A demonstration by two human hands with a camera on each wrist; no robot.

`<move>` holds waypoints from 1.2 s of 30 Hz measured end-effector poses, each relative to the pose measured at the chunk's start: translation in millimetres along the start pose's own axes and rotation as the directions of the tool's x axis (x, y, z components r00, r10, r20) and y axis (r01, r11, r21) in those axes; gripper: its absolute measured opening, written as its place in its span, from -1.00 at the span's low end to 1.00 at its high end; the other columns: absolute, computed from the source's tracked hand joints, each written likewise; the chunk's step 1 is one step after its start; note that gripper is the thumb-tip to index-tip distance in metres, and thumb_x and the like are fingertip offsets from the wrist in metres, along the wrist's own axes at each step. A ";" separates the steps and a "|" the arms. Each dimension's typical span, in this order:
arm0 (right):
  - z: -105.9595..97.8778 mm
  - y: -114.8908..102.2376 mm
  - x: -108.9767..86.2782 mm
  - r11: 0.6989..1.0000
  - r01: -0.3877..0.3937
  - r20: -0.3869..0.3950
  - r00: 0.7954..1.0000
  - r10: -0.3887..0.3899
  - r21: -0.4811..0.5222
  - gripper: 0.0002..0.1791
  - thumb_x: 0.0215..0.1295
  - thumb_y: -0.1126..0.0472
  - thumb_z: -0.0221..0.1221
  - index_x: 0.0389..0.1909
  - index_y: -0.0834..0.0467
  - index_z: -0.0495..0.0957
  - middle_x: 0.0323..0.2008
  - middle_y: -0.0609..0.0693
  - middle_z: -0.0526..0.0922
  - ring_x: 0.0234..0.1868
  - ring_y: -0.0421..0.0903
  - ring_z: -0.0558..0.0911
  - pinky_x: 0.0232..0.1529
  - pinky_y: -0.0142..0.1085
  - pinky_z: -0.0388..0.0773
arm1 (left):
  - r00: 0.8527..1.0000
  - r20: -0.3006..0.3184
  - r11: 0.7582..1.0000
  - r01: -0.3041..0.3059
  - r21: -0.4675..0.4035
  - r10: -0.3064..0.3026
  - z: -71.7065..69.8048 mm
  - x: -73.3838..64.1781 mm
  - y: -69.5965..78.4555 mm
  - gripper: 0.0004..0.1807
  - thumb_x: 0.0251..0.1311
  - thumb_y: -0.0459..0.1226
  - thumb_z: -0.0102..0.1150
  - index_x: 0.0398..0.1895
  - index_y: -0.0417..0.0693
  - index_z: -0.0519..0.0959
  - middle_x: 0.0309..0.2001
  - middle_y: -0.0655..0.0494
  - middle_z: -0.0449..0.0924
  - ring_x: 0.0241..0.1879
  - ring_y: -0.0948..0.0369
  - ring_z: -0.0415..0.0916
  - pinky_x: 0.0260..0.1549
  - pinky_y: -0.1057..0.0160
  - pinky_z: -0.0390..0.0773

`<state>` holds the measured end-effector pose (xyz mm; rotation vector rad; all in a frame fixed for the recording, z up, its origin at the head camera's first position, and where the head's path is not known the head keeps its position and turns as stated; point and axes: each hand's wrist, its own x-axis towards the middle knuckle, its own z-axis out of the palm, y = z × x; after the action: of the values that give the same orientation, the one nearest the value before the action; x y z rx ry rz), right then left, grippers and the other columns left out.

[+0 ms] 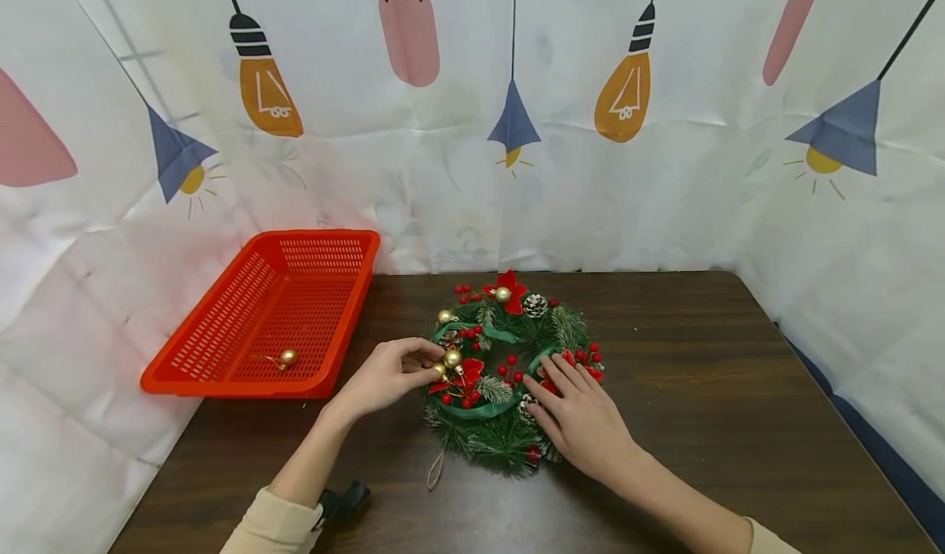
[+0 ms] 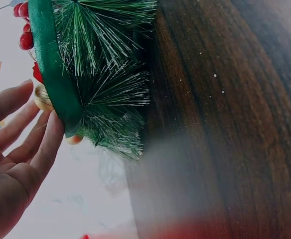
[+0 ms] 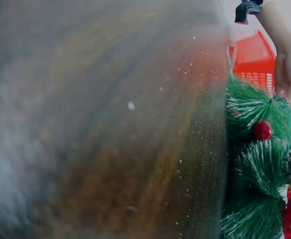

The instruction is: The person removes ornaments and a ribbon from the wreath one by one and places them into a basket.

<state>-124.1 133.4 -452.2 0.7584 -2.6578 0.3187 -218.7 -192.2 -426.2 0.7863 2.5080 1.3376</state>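
Observation:
A green wreath (image 1: 502, 443) lies on the table, dressed with green ribbon (image 1: 480, 412), red flowers (image 1: 509, 285), red berries, frosted pine cones (image 1: 535, 305) and gold balls. At its left side my left hand (image 1: 399, 367) has thumb and fingertips around a small gold ball (image 1: 439, 369), beside another gold ball (image 1: 453, 359). The left wrist view shows fingertips next to the gold ball (image 2: 44, 103) and the ribbon (image 2: 61, 89). My right hand (image 1: 583, 414) rests with fingers spread on the wreath's right side, partly covering a red flower and a pine cone.
A red plastic basket (image 1: 254, 390) stands left of the wreath, holding one gold ball ornament (image 1: 289, 358). A twine loop (image 1: 435, 472) sticks out from the wreath's front. A dark brown table (image 1: 709, 390) extends to the right; a white printed curtain (image 1: 458, 201) hangs behind it.

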 end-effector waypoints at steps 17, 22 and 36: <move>5.7 0.5 -3.5 1.000 -0.019 0.039 0.999 0.019 -0.008 -0.57 0.52 -0.04 0.17 0.28 0.04 0.63 0.39 0.23 0.45 0.44 0.26 0.35 0.35 0.28 0.29 | 0.998 0.025 0.998 -0.059 -0.026 0.059 -0.3 -5.1 1.3 -0.73 0.21 -0.48 0.41 -0.04 -0.11 0.69 -0.08 0.07 0.66 -0.09 0.10 0.66 -0.11 0.14 0.69; 5.7 0.8 -3.3 0.999 -0.042 0.056 0.998 0.042 0.009 -0.55 0.54 -0.07 0.14 0.30 0.03 0.62 0.41 0.22 0.42 0.46 0.24 0.33 0.37 0.26 0.26 | 0.998 0.011 0.998 -0.063 -0.009 0.063 -0.4 -6.2 0.1 -0.72 0.21 -0.44 0.43 -0.02 -0.08 0.70 -0.08 0.11 0.65 -0.08 0.14 0.63 -0.09 0.10 0.68; 3.9 1.3 -1.7 0.996 -0.077 0.073 0.995 0.074 0.035 -0.50 0.51 -0.11 0.16 0.31 0.07 0.59 0.44 0.25 0.36 0.48 0.25 0.28 0.40 0.24 0.21 | 0.993 -0.005 0.993 -0.114 -0.018 0.114 -2.0 -15.6 14.2 -0.71 0.21 -0.40 0.45 -0.01 -0.08 0.70 -0.05 0.14 0.64 -0.08 0.16 0.64 -0.05 0.21 0.67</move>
<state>-124.6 134.1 -456.5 0.6942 -2.7597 0.3691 -201.3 -195.6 -414.7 0.9367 2.4840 1.3961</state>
